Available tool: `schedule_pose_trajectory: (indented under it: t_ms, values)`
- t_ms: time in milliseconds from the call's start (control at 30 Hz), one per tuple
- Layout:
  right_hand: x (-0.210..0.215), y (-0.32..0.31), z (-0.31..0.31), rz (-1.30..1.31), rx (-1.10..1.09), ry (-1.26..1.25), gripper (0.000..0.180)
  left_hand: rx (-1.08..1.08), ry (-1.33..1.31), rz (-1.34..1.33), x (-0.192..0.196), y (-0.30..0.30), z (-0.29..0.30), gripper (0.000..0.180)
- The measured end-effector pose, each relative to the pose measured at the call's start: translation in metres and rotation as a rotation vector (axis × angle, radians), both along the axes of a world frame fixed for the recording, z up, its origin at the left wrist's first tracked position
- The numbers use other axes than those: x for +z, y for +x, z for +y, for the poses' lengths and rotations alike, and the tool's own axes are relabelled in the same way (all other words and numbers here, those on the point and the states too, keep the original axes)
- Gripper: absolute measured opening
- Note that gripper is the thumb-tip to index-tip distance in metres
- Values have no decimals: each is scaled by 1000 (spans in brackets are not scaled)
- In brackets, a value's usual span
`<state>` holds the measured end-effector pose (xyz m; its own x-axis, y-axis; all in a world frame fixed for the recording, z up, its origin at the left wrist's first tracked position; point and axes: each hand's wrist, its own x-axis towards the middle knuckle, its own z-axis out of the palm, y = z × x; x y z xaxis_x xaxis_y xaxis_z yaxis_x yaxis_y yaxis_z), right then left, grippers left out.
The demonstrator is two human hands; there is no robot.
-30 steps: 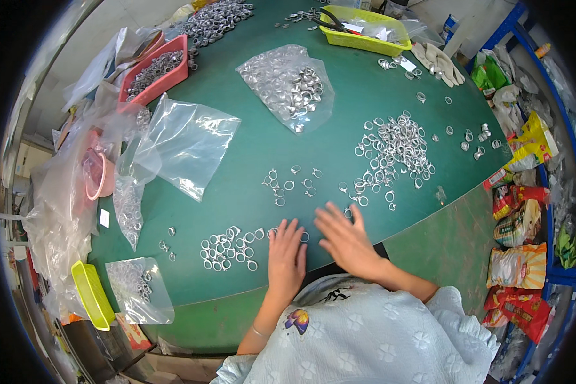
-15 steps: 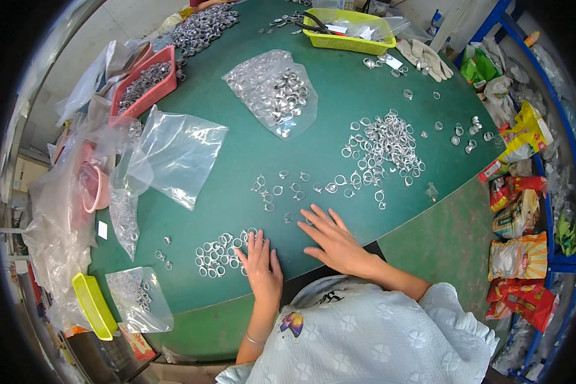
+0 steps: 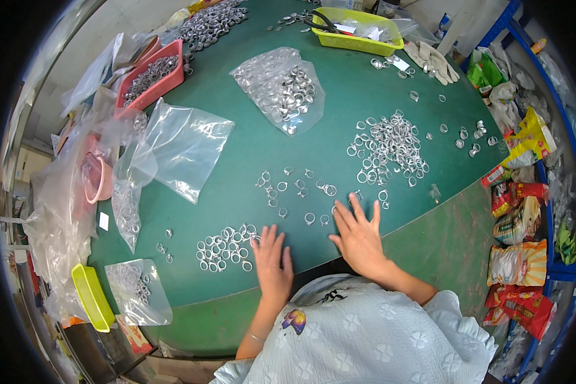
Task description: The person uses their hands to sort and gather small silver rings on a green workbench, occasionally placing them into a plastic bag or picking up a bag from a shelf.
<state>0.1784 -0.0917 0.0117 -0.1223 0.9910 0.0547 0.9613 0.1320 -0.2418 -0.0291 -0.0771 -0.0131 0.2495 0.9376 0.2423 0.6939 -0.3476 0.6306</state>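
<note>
My left hand (image 3: 274,262) lies palm down on the green table, fingers stretched out. Its fingertips are beside a cluster of silver-coloured rings (image 3: 223,249) at the near left. Further right, my right hand (image 3: 360,238) rests with its fingers spread; a few rings peek out around its fingertips, and what is under the fingers is hidden. Ahead of both hands several loose rings (image 3: 283,186) are scattered. A larger heap of rings (image 3: 392,146) lies beyond my right hand. Neither hand visibly grips anything.
A clear bag of metal rings (image 3: 301,96) lies mid-table. Another clear bag (image 3: 185,150) is left of it. At the far left stands a pink basket (image 3: 166,83) of metal pieces. A yellow tray (image 3: 358,45) with pliers is at the back, beside white gloves (image 3: 431,61).
My right hand has moved right and slightly forward, uncovering rings where it lay. My left hand has shifted slightly right, away from the left cluster. The whole view has shifted slightly.
</note>
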Motion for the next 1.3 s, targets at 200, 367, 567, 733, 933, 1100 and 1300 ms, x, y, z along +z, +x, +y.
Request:
schedule_pose_trajectory:
  t_ms: [200, 367, 567, 733, 933, 1100, 1300]
  values:
    - [-4, 2, 8, 261, 29, 140, 31, -230, -49, -95, 7, 27, -4, 38]
    - [-21, 15, 35, 156, -102, 272, 25, -404, -68, -51, 5, 34, -5, 42]
    - [-20, 18, 36, 275, -82, 323, 27, -260, -18, -106, 8, 24, -3, 38]
    - [-29, 22, 69, 304, -98, 342, 15, -249, -1, -84, 7, 48, 6, 34]
    - [-19, 34, 85, 482, -119, 342, 7, -102, -12, -148, 1, 22, 12, 33]
    - [-3, 33, 101, 1072, -188, -23, 16, -40, 16, -64, 9, 14, 38, 39]
    - [-11, 40, 84, 443, -150, 249, 19, -22, -32, -149, 17, 11, 44, 41]
